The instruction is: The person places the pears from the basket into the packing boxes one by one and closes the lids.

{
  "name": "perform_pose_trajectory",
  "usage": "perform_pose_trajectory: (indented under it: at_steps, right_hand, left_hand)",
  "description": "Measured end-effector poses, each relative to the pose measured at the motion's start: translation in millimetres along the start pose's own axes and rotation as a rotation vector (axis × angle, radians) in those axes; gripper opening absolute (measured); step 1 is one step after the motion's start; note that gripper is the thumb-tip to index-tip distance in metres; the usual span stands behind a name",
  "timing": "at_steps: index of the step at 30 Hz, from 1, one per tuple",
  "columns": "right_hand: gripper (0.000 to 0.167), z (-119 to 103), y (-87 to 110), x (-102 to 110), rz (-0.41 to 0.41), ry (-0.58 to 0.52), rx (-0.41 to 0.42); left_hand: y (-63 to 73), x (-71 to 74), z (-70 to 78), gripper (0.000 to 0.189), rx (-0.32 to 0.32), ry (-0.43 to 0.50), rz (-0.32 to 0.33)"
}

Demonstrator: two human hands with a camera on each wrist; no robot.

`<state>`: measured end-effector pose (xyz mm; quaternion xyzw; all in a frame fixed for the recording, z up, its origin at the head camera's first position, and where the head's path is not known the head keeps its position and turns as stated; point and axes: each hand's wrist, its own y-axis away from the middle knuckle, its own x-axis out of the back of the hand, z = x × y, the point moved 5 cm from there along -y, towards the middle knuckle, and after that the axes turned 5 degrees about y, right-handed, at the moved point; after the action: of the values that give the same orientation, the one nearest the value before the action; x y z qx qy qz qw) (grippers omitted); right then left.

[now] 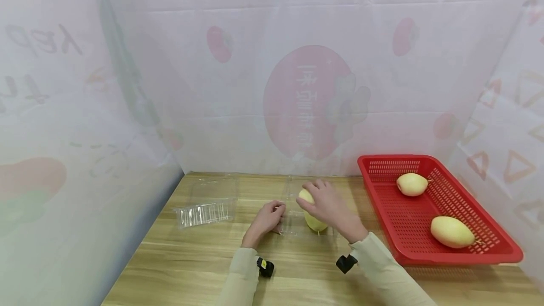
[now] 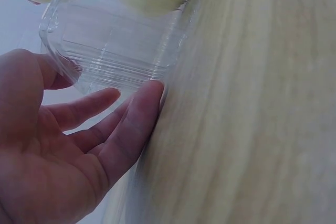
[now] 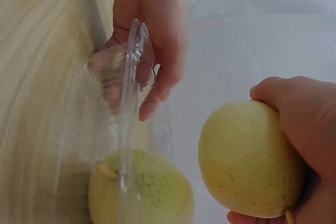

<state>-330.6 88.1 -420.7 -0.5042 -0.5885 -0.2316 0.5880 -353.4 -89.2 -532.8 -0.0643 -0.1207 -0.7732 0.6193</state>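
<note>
My right hand (image 1: 329,204) grips a yellow pear (image 3: 252,158) above a clear plastic clamshell box (image 2: 115,45). Inside that box lies another speckled pear (image 3: 152,190), its stem toward me in the head view. My left hand (image 1: 268,216) is at the box's left end. In the left wrist view, its thumb is at the rim and its fingertips (image 2: 152,90) touch the ribbed wall low down, close to the wooden table. The box's raised lid (image 1: 295,184) stands at the back, partly hidden by the right hand.
A red plastic basket (image 1: 386,230) stands on the right, with one pear (image 1: 412,184) toward its back and another pear (image 1: 451,232) near its front. A second clear box (image 1: 206,214) sits open at the left of the wooden table (image 1: 170,268). Printed white cloth (image 1: 238,107) surrounds the table.
</note>
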Motion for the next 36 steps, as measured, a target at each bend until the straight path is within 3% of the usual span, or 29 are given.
perform_pose_trajectory:
  at_steps: [9, 14, 28, 36]
  right_hand:
    - [0.046, -6, 0.2, -15, 0.025, -0.066, -0.049]
    - [0.047, -7, 2.0, -26, 0.033, -0.086, -0.062]
    - [0.046, -16, -5.2, -38, 0.065, -0.071, -0.047]
    - [0.04, -21, -10.3, -44, 0.142, -0.02, -0.021]
  left_hand:
    - [-1.1, 0.2, 0.4, 0.042, -0.006, -0.007, 0.003]
    - [-1.3, 0.6, 2.3, 0.042, -0.024, -0.058, 0.028]
    - [-0.7, 1.1, 3.5, 0.041, -0.017, -0.043, 0.026]
    - [-2.0, 1.3, 2.1, 0.039, -0.023, -0.055, 0.033]
